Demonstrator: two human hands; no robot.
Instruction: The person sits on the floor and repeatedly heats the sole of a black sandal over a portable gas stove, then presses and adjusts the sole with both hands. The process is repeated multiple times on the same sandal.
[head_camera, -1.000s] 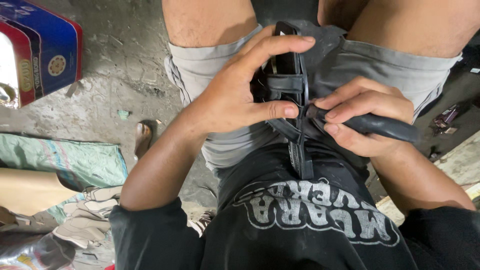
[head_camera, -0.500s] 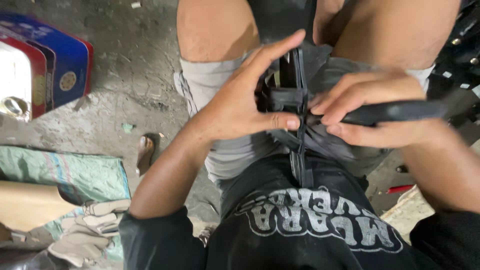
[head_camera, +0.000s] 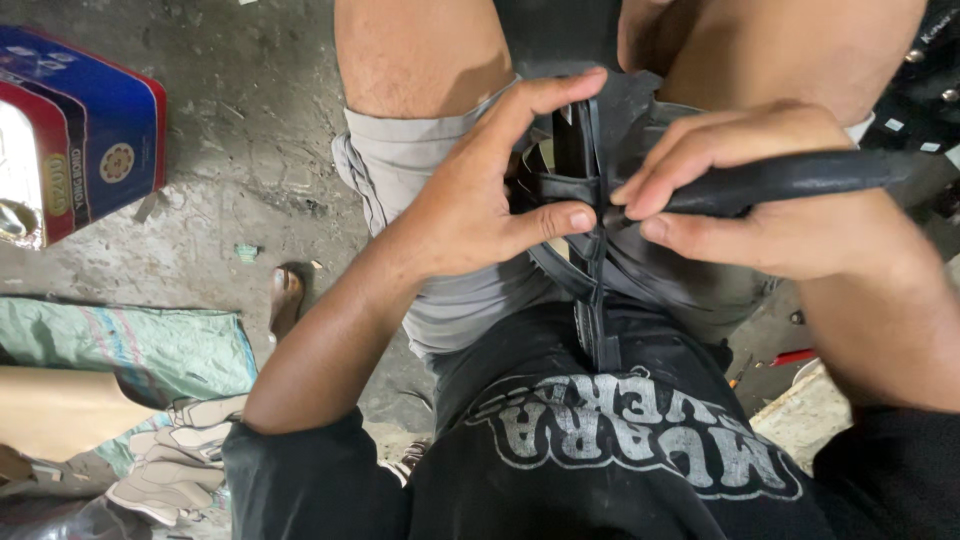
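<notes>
Left hand (head_camera: 470, 205) fingers pinch black rubber strip (head_camera: 590, 190) over lap; right hand (head_camera: 770, 215) fingers wrap black rubber tube (head_camera: 790, 178) beside strip. Blue-red printed box (head_camera: 85, 140) far left of strip, contents unclear.

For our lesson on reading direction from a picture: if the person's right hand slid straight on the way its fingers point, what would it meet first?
The right hand points across the lap toward the left hand. It would probably first meet the black rubber strips pinched between them, then the left thumb, though depth is hard to judge.
</notes>
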